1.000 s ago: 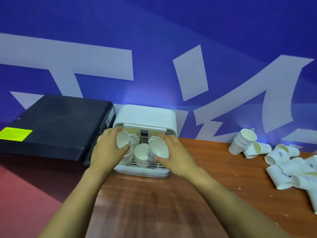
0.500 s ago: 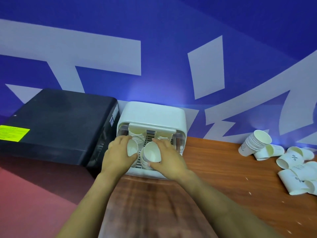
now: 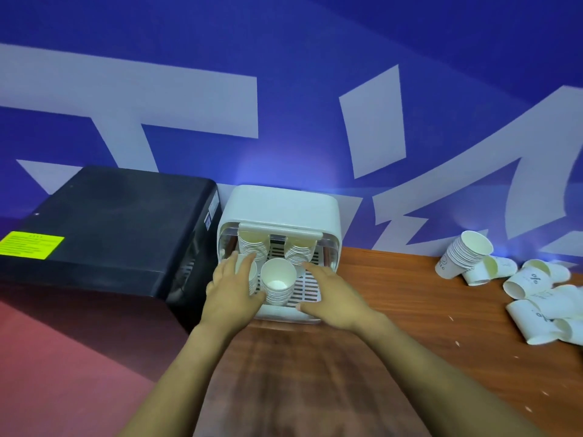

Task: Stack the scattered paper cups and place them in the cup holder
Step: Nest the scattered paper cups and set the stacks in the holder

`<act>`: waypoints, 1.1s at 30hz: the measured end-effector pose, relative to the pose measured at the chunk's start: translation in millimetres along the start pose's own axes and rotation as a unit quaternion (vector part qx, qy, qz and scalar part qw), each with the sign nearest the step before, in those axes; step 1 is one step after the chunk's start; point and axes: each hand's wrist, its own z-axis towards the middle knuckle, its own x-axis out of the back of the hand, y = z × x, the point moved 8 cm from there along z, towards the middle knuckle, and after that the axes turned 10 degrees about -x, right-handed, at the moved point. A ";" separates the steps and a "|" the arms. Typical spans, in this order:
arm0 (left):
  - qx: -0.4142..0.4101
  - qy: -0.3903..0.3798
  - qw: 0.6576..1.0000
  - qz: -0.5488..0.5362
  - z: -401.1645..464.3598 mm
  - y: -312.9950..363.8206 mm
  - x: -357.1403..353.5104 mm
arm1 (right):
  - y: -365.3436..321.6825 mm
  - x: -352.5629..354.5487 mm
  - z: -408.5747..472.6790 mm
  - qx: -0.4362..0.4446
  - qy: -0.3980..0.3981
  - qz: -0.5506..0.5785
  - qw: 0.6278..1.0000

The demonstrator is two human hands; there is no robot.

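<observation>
Half a second ago both hands held cups over the holder; now the right hand has let go and lies flat with straight fingers on the holder's front right, its grip apart and holding nothing. The stack it was placing now stands free in the front middle of the grille, upright, mouth up, long axis vertical. The left hand remains at the front left, fingers curled round a second stack; that stack is largely hidden, so its tilt is hard to judge, though it seems to lean slightly toward the person.

Both forearms reach up from the bottom edge over the wooden table.

The holder is a white box with an open front and a slotted floor. Farther inside stand two more stacks, back left and back right, both upright under the raised lid.

Left of the holder sits a black box with a yellow label.

At the table's far right lie loose cups, most on their sides with mouths facing various ways, and beside them one short stack tilted, mouth up and to the right.
</observation>
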 end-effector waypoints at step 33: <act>-0.130 -0.118 0.980 -0.095 -107.4 375.2 -240.7 | 422.9 108.7 -272.4 -0.151 0.020 0.077 0.985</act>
